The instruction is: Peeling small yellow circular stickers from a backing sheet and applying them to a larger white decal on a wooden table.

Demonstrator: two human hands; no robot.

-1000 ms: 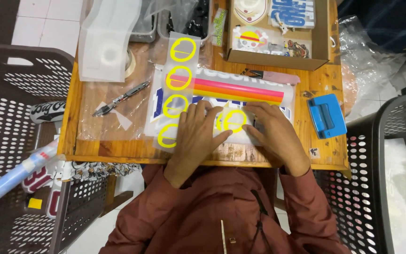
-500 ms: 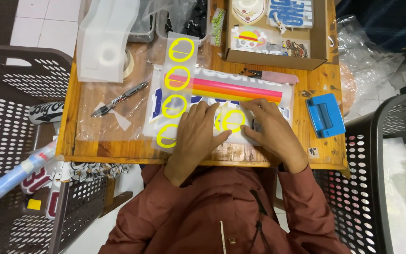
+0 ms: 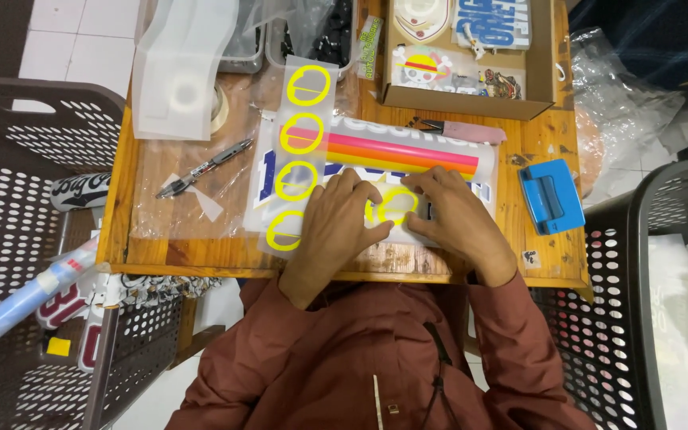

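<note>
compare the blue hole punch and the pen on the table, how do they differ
The blue hole punch is squat, blocky and solid blue; the pen is thin, long and dark with silvery parts. The punch sits on bare wood to the right of the right hand; the pen lies slanted on clear plastic film, to the left of the left hand. Both rest untouched on the wooden table.

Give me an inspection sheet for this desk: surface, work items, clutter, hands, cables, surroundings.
Surface: wooden table, partly under clear plastic.
Work items: sticker sheet with pink and orange stripes; strip of yellow rings lying over its left end; one yellow ring between the hands.
Clutter: pen, blue punch, cardboard box of stickers, pink knife, white tape holder.
Hands: left hand and right hand both pressed flat on the sheet.
Cables: nothing seen.
Surroundings: dark baskets on both sides; tiled floor.
</note>
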